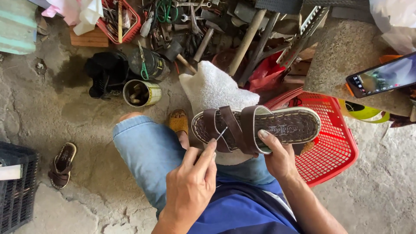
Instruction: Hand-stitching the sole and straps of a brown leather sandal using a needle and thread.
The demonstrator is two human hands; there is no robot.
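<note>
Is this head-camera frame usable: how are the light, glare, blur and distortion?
Head view: soft, even daylight with weak shadows. The sandal and both hands, left hand and right hand, are sharp. The plastic bag at top right is washed out, the phone screen shows glare, and the edges show wide-angle stretch.

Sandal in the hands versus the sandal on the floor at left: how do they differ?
The held sandal lies sideways across a white cloth on the knee, gripped by the right hand; the floor sandal rests untouched on concrete. The left hand puts a thin needle to the held one's straps; nothing touches the other. Both are brown with crossed straps.
</note>
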